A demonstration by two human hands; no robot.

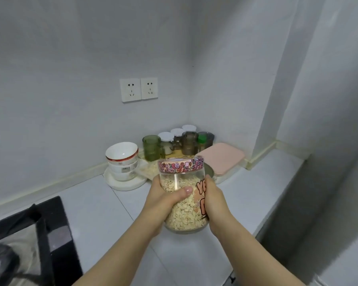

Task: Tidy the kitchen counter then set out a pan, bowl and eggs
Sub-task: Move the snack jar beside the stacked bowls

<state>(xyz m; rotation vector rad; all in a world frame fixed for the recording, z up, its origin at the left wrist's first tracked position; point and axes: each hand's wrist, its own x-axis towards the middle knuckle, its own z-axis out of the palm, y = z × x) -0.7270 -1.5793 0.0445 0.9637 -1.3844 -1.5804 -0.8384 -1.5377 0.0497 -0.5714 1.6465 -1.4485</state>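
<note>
jar of oats held in both hands over the counter

jar (184, 213), clear glass and about two-thirds full of oat flakes, sits between two bare forearms that reach in from the bottom edge and meet at its sides. the left hand (163, 201) wraps the left side, its thumb (184, 193) laid across the front of the glass and pointing right. the right hand (214, 200) clasps the right side over the printed lettering, fingers curled round the back out of sight. both hands grip the jar firmly. its flowered pink lid (181, 165) is on. whether the base touches the white counter (103, 207) or hangs just above it cannot be told.

a black stove (56, 234) lies at the near left. behind the jar, two stacked bowls (122, 155) stand on a white plate (124, 183) against the back wall. just right of them are a green mug (152, 147), a brown glass (189, 143) and some white-capped pots (166, 139), crowded into the corner. a box with a pink cover (221, 157) stands beside these, near the right wall. a pair of sockets (139, 89) is on the wall above.
</note>
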